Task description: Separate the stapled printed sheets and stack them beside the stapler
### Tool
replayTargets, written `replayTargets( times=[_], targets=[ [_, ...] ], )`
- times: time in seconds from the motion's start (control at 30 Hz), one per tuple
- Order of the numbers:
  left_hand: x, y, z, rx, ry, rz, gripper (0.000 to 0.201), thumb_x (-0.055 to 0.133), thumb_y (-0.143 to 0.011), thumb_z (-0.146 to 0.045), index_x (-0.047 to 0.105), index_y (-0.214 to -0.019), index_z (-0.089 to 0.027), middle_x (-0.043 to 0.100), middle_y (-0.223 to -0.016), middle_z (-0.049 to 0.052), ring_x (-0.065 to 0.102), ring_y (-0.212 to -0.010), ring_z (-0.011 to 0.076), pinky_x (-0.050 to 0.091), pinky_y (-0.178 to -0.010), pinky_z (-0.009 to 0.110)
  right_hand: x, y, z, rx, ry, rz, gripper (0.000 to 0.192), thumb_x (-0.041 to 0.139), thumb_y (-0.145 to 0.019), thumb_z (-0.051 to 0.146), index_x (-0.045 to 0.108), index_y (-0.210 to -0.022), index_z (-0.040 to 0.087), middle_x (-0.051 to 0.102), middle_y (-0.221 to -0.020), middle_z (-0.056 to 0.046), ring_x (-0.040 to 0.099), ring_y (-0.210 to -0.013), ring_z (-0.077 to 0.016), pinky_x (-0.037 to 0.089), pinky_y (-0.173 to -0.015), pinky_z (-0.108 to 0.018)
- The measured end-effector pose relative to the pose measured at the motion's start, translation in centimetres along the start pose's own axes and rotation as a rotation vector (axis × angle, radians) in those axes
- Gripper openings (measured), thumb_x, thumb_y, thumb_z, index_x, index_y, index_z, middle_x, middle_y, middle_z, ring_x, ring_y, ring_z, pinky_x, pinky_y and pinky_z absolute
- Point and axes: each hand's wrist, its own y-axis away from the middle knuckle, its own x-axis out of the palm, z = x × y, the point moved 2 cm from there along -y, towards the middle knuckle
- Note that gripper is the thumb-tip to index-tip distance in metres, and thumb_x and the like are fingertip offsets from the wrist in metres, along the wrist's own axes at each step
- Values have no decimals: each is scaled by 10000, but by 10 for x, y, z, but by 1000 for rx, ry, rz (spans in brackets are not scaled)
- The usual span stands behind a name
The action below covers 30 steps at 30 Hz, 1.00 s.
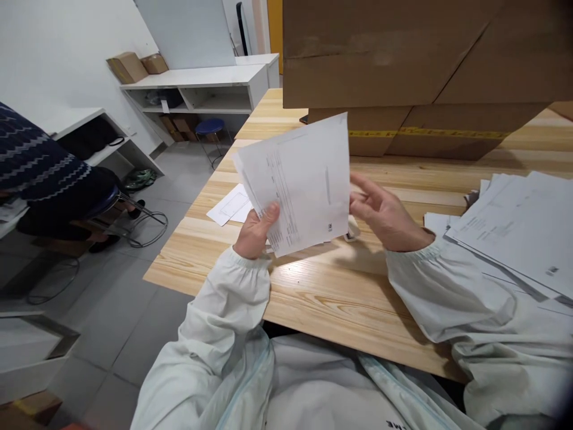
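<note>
Thin white printed paper sheets (pixel 298 182), held up over pale wooden plank table (pixel 322 298).
Our left hand (pixel 256 230) pinches them at seven o'clock; our right hand (pixel 385 216) lies loosely open at three o'clock.

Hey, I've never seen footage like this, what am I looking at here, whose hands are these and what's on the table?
This is one picture from a camera worn on a person's head, looking down at their own two hands. The left hand grips a sheaf of printed papers at its lower edge. The right hand is open beside the sheaf's right edge. Below is a wooden table with a paper pile at right, a loose sheet and cardboard boxes behind. Another person sits far left.
</note>
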Motion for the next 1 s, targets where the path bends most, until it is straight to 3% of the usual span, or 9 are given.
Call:
replayTargets(
  times=[0.07, 0.17, 0.27, 0.43, 0.63, 0.9, 1.0],
  targets=[
    [14, 16, -13, 18, -85, 68, 469, 758, -716, -559, 749, -990, -179, 743, -1098, 80, 591, -1224, 309, 506, -999, 375, 7, 13, 0, 77, -48, 47, 430, 785, -731, 474, 718, -1102, 268, 751, -1032, -38, 722, -920, -218, 616, -801, -382],
    [32, 37, -29, 31, -176, 140, 402, 785, -697, -522, 762, -891, -171, 757, -959, 69, 652, -1079, 305, 535, -904, 382, 13, 42, 3, 83, -29, -24, 224, 777, -749, 430, 776, -907, 271, 763, -971, -11, 723, -914, -228, 608, -851, -418],
    [45, 49, -33, 47, -193, 175, 384, 788, -704, -492, 752, -915, -172, 755, -954, 56, 682, -948, 262, 548, -845, 367, 9, 71, 0, 70, 76, -113, 181, 766, -765, 392, 785, -914, 291, 757, -1019, -2, 713, -976, -247, 580, -927, -443],
    [62, 57, -14, -13, -159, 169, 417, 817, -658, -491, 735, -899, -161, 754, -941, 67, 684, -904, 247, 549, -852, 373, 0, 100, -13, 47, 101, -158, 189, 779, -749, 357, 782, -924, 287, 758, -1014, -3, 726, -923, -247, 596, -887, -444],
    [76, 65, -1, -5, -126, 186, 375, 807, -688, -451, 729, -935, -180, 752, -961, 55, 683, -922, 231, 540, -871, 362, -2, 106, -8, 40, 70, -288, 206, 823, -694, 358, 780, -874, 268, 768, -937, -15, 733, -813, -245, 631, -725, -404],
    [78, 67, 5, -68, -163, 143, 435, 819, -649, -496, 696, -910, -170, 740, -915, 65, 676, -881, 241, 530, -821, 355, -10, 112, -14, -7, 115, -256, 165, 772, -762, 401, 769, -881, 287, 764, -909, -13, 719, -820, -246, 602, -765, -425],
    [84, 73, 4, 15, -174, 92, 454, 796, -717, -422, 658, -1092, -207, 725, -1057, 61, 658, -1027, 238, 506, -906, 324, -10, 115, -10, -35, 173, -298, 215, 683, -842, 438, 752, -970, 280, 755, -970, -24, 709, -887, -252, 588, -802, -417]
  ],
)
